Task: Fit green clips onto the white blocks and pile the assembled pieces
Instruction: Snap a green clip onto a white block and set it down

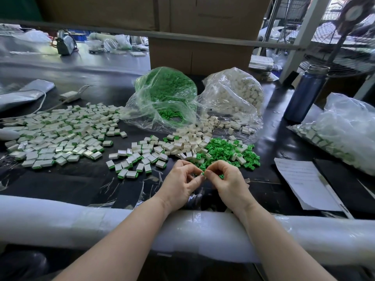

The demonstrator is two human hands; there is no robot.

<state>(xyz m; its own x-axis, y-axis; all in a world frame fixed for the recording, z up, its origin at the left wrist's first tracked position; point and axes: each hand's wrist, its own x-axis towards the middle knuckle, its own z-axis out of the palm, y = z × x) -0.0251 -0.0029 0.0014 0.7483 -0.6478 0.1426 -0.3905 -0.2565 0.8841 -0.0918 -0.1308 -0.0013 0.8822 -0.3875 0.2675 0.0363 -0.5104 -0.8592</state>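
Note:
My left hand [181,182] and my right hand [227,182] meet just above the black table, fingertips together. Between them they pinch a small white block with a green clip [203,173]; most of the piece is hidden by my fingers. More green clips [221,176] show under my right fingers. Right behind my hands lie loose green clips [227,151] mixed with loose white blocks [188,142]. To the left, assembled white-and-green pieces [138,159] are scattered, and a larger spread of assembled pieces [60,132] lies further left.
Behind the loose parts stand an open bag of green clips [168,92] and a bag of white blocks [235,94]. On the right are a blue bottle [304,94], a paper sheet [304,183] and another filled bag [345,130]. A white foam-padded table edge [81,220] runs under my forearms.

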